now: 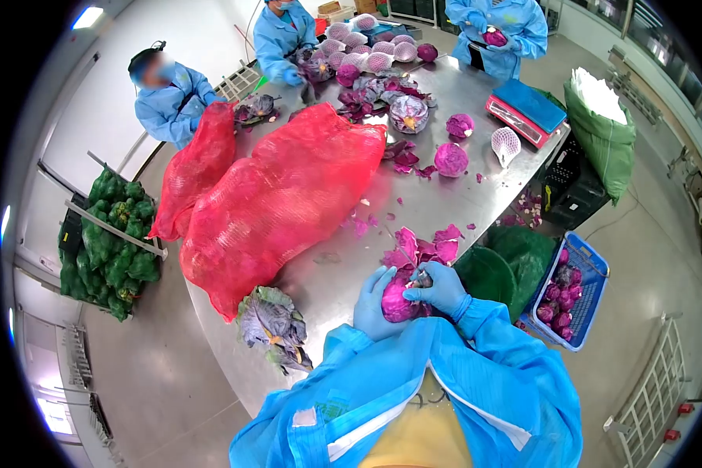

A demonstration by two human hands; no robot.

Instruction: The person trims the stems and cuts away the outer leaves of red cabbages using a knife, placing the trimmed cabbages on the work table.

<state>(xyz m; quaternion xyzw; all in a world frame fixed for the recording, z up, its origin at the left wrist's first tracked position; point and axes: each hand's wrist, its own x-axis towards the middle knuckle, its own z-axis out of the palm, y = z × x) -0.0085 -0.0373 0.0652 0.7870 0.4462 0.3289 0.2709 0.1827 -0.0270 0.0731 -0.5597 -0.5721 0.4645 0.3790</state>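
In gloves, both hands are at the near edge of the metal table. My left hand (373, 309) wraps round the side of a peeled red cabbage (395, 303). On the cabbage's other side, my right hand (443, 288) has its fingers bent and closed, with something small and dark grey at the fingertips that I cannot make out. Loose purple cabbage leaves (420, 248) lie just beyond my hands. Farther up the table sit two more peeled red cabbages, the nearer cabbage (451, 160) and the farther cabbage (460, 125).
Large red mesh sacks (281, 203) cover the table's left side, with outer leaves (273, 321) nearer me. A scale (526, 111) and a net-wrapped cabbage (505, 147) stand at right. Below are a blue crate (597, 288) and a green sack (600, 132). Several co-workers stand beyond.
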